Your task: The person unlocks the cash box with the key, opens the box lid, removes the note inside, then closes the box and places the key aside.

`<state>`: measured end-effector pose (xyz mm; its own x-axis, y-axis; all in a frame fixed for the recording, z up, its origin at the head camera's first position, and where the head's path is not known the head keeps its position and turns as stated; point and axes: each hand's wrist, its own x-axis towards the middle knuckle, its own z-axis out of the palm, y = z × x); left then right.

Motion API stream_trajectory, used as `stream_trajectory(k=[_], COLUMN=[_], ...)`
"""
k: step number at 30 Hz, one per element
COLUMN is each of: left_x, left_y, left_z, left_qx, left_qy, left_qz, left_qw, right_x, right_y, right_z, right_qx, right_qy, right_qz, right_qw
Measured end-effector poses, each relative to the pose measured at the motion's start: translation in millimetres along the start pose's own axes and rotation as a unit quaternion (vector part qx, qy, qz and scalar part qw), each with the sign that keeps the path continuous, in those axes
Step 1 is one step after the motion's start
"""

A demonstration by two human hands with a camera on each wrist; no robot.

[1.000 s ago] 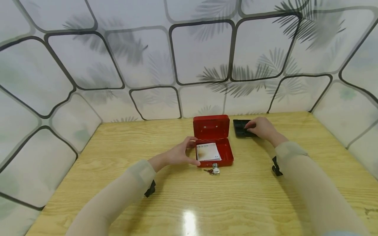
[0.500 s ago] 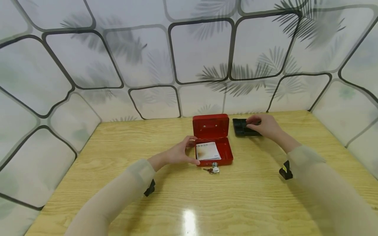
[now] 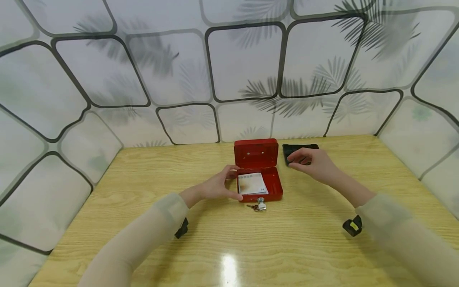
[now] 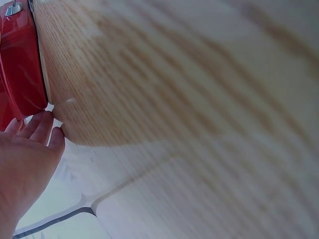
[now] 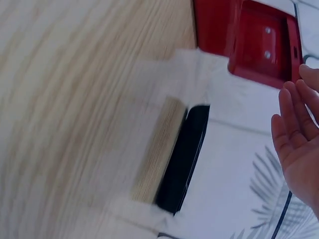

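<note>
In the head view a red metal cash box (image 3: 275,187) stands on the table with its lid (image 3: 256,153) raised. Printed white papers (image 3: 252,183) lie in its left part. My left hand (image 3: 219,184) grips the box's left side, thumb at the front corner and fingers at the rear. A small lock with keys (image 3: 260,205) sits at the box's front. My right hand (image 3: 315,162) hovers with loosely bent fingers above the front of a black compartment tray (image 3: 311,146), hiding much of it. Nothing shows between those fingers. The right wrist view has the tray (image 5: 182,162) apart from the hand.
The wood-grain table (image 3: 201,251) reaches back to a patterned wall covering (image 3: 247,63) on three sides. Box and tray stand near the rear edge, with a narrow strip of table between them. A dark wrist strap mount (image 3: 353,226) hangs under the right sleeve.
My right hand has lifted from inside the black tray and shifted left and toward me, over the tray's front. My left hand and the cash box stay in place.
</note>
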<state>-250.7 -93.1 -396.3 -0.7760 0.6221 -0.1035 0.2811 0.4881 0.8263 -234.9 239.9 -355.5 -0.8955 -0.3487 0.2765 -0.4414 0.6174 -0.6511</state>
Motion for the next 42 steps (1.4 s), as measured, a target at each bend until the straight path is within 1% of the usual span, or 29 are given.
stream_trajectory(k=[4,10,14,19,23,26,30,33,35,40,42], left_x=[0.0,0.3,0.8,1.1,1.6,1.6,0.6,0.1,-0.1,-0.5,-0.8], left_y=[0.4,-0.5,-0.8,-1.4,-2.8,-2.9,-2.0,-1.5,-1.0,-0.5,-0.6], left_z=[-0.2,-0.1,0.2,0.5,0.0,-0.6,-0.7,-0.8,-0.9,-1.1,-1.2], left_qx=[0.001,-0.001,0.0,0.006,0.005,0.003,0.001,0.001,-0.001,-0.003,-0.001], left_qy=[-0.002,-0.002,-0.002,0.0,-0.002,-0.004,-0.007,-0.006,-0.005,-0.006,-0.007], left_qz=[0.0,-0.005,-0.011,-0.013,-0.012,-0.01,-0.007,-0.005,-0.005,-0.006,-0.007], left_qw=[1.0,1.0,0.9999,0.9999,0.9999,0.9999,1.0,1.0,1.0,1.0,1.0], right_x=[1.5,9.1,15.3,21.8,26.8,30.1,32.1,33.5,34.2,34.9,34.7], right_y=[-12,-26,-26,-24,-26,-25,-25,-24,-24,-25,-26], right_z=[16,40,55,69,76,80,83,86,87,88,89], right_qx=[0.023,0.04,0.04,0.021,-0.004,-0.026,-0.037,-0.038,-0.043,-0.07,-0.078], right_qy=[-0.022,-0.075,-0.111,-0.141,-0.151,-0.157,-0.165,-0.17,-0.172,-0.175,-0.178], right_qz=[-0.016,-0.036,-0.035,-0.026,-0.018,-0.025,-0.031,-0.027,-0.032,-0.047,-0.038], right_qw=[0.9993,0.9957,0.9923,0.9895,0.9884,0.987,0.9851,0.9844,0.9837,0.9809,0.9802])
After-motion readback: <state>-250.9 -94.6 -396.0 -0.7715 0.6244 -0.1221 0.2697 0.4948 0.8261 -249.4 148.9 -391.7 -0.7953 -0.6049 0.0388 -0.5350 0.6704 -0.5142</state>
